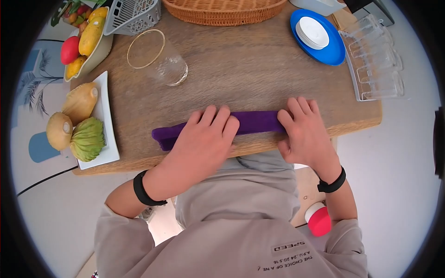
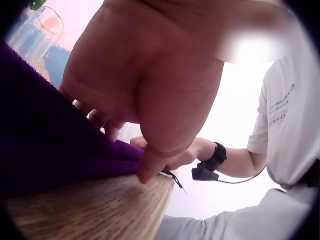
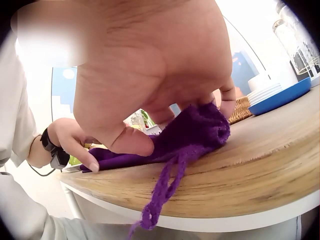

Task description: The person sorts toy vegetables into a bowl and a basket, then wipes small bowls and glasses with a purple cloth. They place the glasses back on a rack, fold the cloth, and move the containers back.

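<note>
A purple towel [image 1: 257, 121], folded into a long narrow strip, lies along the near edge of the wooden table. My left hand [image 1: 204, 139] holds it left of its middle, fingers bent over the far side. In the left wrist view the thumb [image 2: 152, 162] comes down on the near side, by the wood. Over the towel's right end, my right hand [image 1: 306, 132] grips with fingers curled behind it, the thumb [image 3: 135, 141] in front. A thin purple loop [image 3: 160, 192] hangs from that end past the table edge in the right wrist view.
A clear glass [image 1: 169, 65] stands beyond the towel. To the left are a white plate [image 1: 111, 139] of fruit, a fruit bowl [image 1: 99, 58] and a grey basket [image 1: 132, 18]. A wicker basket [image 1: 227, 14], blue plate [image 1: 331, 53] with white dishes and glass rack [image 1: 357, 78] stand farther back.
</note>
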The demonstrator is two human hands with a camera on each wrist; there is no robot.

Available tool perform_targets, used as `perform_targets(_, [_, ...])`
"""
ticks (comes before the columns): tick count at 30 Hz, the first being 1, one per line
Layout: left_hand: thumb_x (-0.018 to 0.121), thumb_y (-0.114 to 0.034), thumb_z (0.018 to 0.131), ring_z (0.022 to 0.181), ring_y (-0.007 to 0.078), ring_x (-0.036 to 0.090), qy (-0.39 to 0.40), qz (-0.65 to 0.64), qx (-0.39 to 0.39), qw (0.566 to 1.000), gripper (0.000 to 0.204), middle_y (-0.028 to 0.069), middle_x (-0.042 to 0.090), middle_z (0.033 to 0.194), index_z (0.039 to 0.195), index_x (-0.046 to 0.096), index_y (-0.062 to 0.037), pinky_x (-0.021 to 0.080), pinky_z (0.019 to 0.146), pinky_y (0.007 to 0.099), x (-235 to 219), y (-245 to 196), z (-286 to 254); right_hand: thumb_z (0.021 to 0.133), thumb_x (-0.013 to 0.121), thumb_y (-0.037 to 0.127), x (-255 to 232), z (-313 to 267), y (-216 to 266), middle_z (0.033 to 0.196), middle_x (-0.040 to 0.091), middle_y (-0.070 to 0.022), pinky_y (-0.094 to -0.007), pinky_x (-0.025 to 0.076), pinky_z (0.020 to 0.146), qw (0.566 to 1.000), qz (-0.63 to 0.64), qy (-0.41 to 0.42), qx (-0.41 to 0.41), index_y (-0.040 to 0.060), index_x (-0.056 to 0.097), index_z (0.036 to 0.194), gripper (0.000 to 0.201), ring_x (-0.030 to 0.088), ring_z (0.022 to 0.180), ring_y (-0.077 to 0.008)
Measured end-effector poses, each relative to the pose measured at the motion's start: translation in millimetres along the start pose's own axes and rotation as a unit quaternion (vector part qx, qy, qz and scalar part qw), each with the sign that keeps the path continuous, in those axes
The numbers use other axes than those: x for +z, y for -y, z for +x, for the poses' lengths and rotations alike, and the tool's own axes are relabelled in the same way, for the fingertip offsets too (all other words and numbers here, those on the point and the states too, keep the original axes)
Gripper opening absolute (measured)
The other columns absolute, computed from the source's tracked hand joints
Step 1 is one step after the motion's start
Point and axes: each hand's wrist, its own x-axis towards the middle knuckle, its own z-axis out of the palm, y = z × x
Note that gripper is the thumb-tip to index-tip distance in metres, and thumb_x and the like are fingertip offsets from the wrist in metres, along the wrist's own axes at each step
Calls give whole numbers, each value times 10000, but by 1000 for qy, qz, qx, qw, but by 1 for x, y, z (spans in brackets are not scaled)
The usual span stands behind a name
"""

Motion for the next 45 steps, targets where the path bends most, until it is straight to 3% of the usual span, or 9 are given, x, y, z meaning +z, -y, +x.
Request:
perform_targets(2, [687,-115,810,1032,338,507,80,75,7,994,261,183,499,1053,1001,538,-18,426,887,430,3,0,3,562,682,142,-5,-4,2,940,474,-156,-434,403,857,1000,2,25,10,41,545,853,337,475,924,-325])
perform_targets(9, [596,-53,807,1009,334,510,56,49,27,997,174,177,487,1026,955,512,-17,442,843,422,8,1,3,583,715,168,1,20,26,1006,501,-148,-417,419,847,993,80,-79,-23,3,583,1041,504,501,967,-330])
perform_targets(13, [619,-33,784,931,339,552,20,10,34,999,227,181,482,1029,966,487,-1,487,759,431,13,8,-3,629,728,129,27,27,37,1025,523,-127,-388,459,796,995,79,-16,-59,-32,583,1188,600,526,953,-280])
perform_targets(20, [663,-78,769,779,280,621,-22,-50,12,998,288,154,516,954,972,468,-17,523,632,379,3,6,-2,648,735,130,27,23,38,880,582,-123,-377,531,662,994,98,1,-57,-36,587,1162,561,626,775,-281])
perform_targets(26, [703,-118,748,734,279,635,83,60,21,995,348,105,569,819,994,484,-8,529,634,364,-8,16,-3,685,742,128,-2,23,40,855,610,-122,-364,536,617,995,51,52,-62,-28,584,1136,502,652,728,-280])
perform_targets(32, [666,-77,784,712,259,611,-102,-122,-37,987,255,118,588,843,974,503,-27,512,654,378,-44,18,5,670,774,92,-23,39,41,894,612,-113,-379,537,625,986,148,-45,-60,-5,539,1225,610,659,764,-309])
perform_targets(35, [591,-56,814,739,213,563,-222,-441,-151,857,205,108,581,895,1000,514,-15,483,709,323,-39,10,3,666,766,77,-14,56,58,989,606,-143,-398,537,659,959,239,-135,-66,-12,474,1321,722,648,818,-344])
perform_targets(42, [471,-183,861,884,186,472,-458,-657,-66,595,226,93,508,967,995,499,-3,410,836,289,-44,9,16,677,709,114,1,87,112,1288,471,-285,-481,493,903,895,344,-257,-119,-75,278,1501,950,539,1076,-463])
perform_targets(45, [470,-225,860,905,206,451,-450,-704,-10,549,243,116,485,988,977,486,-12,399,882,322,-47,16,14,707,691,105,0,93,120,1325,441,-290,-490,480,934,895,340,-265,-117,-70,270,1517,929,524,1108,-473])
